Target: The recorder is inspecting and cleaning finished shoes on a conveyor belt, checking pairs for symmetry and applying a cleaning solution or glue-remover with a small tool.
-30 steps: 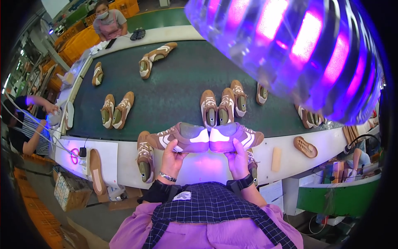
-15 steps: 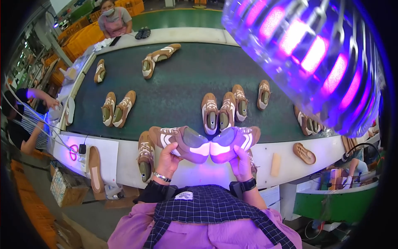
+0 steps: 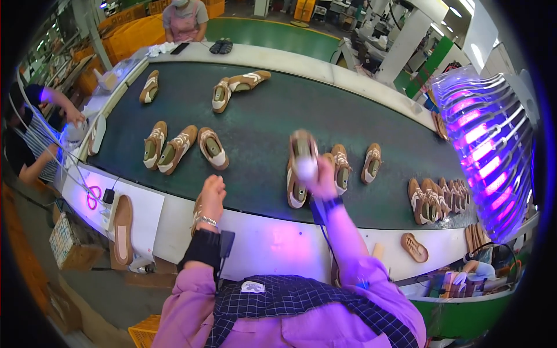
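My right hand holds a brown and white sneaker by its heel, blurred, above the dark green belt; it partly covers a pair of sneakers beneath. My left hand is over the belt's near edge, fingers loosely bent, nothing visible in them. Just beyond its fingertips, apart from them, one sneaker lies on the belt, heel toward me. Another sneaker on the white ledge is mostly hidden behind my left hand. To the left stands a pair of sneakers with olive inserts.
More sneakers lie farther back, and several stand in a row at right. A purple-lit ribbed lamp hangs at right. On the white ledge are a brown sole and a long brown shoe piece. Co-workers are at left and back.
Both sneakers were held heel to heel before me. The left one now lies on the belt, released; my right hand has carried the other forward. The view has shifted, with the lamp farther right.
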Available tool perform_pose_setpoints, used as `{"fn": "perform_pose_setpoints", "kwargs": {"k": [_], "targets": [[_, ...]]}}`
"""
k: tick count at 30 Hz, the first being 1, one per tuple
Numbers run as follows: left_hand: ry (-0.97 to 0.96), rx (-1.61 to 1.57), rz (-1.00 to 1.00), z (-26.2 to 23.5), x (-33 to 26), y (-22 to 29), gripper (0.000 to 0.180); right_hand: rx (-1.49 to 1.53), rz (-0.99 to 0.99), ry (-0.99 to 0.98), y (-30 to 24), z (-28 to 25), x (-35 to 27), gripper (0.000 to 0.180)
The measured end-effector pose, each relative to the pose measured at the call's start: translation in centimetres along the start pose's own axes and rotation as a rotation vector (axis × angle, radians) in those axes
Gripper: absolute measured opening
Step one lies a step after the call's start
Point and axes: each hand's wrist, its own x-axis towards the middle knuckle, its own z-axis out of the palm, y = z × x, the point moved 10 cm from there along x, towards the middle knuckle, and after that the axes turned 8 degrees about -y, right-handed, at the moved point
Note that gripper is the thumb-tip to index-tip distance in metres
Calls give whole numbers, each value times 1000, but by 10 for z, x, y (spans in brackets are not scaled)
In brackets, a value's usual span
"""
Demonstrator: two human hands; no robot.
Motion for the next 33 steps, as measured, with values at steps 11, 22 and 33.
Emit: {"fn": "perform_pose_setpoints", "kwargs": {"k": [11,22,33], "targets": [[-241,-103,-338,-1,-82,-98,29,-1473,-211,540,49,-60,-33,49],[-354,-38,-420,27,-104,-111,27,-1776,96,731,82,-100,-29,43],[-366,-186,-493,70,-85,-125,38,-512,182,200,86,-45,-111,18]]}}
